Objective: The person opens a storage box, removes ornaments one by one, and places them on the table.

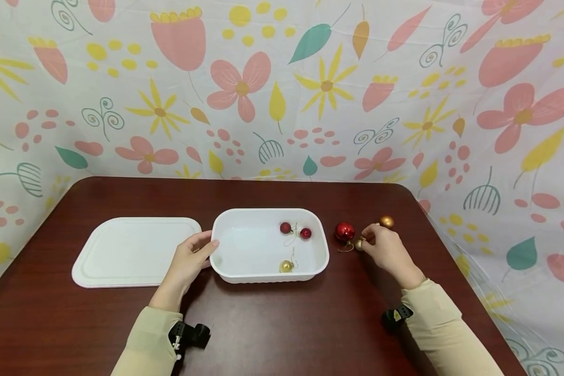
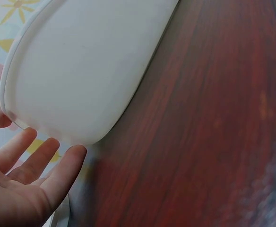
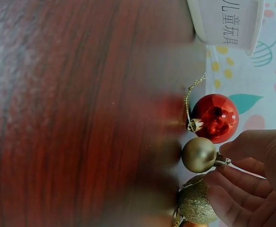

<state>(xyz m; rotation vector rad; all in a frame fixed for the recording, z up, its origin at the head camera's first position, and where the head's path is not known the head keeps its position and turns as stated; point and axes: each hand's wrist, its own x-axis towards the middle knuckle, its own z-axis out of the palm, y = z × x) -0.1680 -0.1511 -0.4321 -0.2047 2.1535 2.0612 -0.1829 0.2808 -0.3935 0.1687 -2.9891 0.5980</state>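
Observation:
My left hand (image 1: pixel 191 259) grips the left end of a white plastic tub (image 1: pixel 244 278), its thumb over the rim and its fingers against the outside wall. In the left wrist view the tub's long side (image 2: pixel 90 71) rises from the table. Right of the tub, my right hand (image 1: pixel 387 253) pinches the cap of a small matte gold bauble (image 3: pixel 199 155). Beside it lies a larger shiny red bauble (image 3: pixel 216 118) with a gold string. A glittery gold bauble (image 3: pixel 197 203) sits by my fingers, partly covered. An orange-gold bauble (image 1: pixel 386 222) lies just beyond the hand.
Inside the tub are two small red baubles (image 1: pixel 305 233) and a gold bauble (image 1: pixel 286 266). A white lid (image 1: pixel 136 253) lies flat left of the tub on the dark wooden table (image 1: pixel 282 329). Flower-patterned cloth (image 1: pixel 263 104) hangs behind the table.

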